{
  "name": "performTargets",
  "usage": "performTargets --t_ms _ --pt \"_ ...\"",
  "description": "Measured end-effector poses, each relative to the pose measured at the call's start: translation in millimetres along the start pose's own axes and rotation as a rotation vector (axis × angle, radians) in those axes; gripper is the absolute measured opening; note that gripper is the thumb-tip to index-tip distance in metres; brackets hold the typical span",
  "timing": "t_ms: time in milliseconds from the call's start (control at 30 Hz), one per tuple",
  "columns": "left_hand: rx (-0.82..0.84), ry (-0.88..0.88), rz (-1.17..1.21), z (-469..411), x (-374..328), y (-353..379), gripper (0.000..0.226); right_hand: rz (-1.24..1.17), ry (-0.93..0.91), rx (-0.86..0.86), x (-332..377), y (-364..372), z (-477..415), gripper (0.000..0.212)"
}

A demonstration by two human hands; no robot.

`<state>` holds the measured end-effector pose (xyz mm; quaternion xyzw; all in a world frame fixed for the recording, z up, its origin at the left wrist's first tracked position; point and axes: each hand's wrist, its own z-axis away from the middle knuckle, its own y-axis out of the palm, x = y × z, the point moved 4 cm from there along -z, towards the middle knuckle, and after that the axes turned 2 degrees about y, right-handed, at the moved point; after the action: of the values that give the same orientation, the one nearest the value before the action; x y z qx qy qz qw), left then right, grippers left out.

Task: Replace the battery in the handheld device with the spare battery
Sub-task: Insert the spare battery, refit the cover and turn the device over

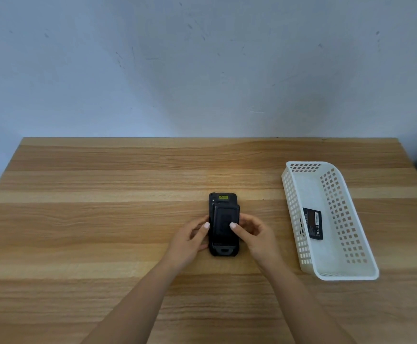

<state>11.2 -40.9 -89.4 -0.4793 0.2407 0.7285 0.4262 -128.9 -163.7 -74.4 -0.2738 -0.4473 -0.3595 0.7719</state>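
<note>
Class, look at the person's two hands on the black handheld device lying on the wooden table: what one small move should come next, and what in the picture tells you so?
Probably lift the back cover clear and set it aside. It sits slightly askew on the handheld device, the left hand and right hand grip its sides, and the spare battery lies untouched in the white basket.

Your left hand (pixel 192 240): forearm bare, fingers curled, thumb tip pointing inward. Your right hand (pixel 253 234): forearm bare, fingers bent, thumb extended toward the left hand.
</note>
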Motion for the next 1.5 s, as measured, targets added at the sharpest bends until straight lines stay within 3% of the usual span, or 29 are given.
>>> performTargets --t_ms 367,733,900,1033,1167,1300,1500 --pt "0.016 0.007 0.024 0.7 0.6 -1.1 0.045 0.113 -0.055 0.000 -4.3 -0.7 1.2 0.028" --pt "-0.054 0.069 -0.181 -0.4 0.3 -3.3 0.054 0.184 -0.057 -0.021 -6.1 -3.3 0.6 0.039" --pt "-0.092 -0.053 -0.003 -5.3 -5.2 1.1 0.035 0.124 0.029 -0.057 -0.3 -2.5 -4.0 0.029" --pt "-0.127 -0.117 -0.063 -16.4 -12.6 0.8 0.024 0.195 0.109 -0.066 6.4 -2.9 -15.4 0.030" --pt "-0.141 -0.091 -0.155 -23.6 -20.9 -7.2 0.026 0.384 0.002 -0.065 19.9 -3.3 -17.5 0.029" --pt "-0.023 0.144 -0.436 -30.4 -39.9 -6.2 0.046 0.529 -0.181 0.116 30.7 -1.3 -21.0 0.031" --pt "0.160 0.200 -0.612 -38.4 -47.0 -10.3 0.037 0.628 -0.200 0.287 37.1 -8.3 -33.8 0.035"
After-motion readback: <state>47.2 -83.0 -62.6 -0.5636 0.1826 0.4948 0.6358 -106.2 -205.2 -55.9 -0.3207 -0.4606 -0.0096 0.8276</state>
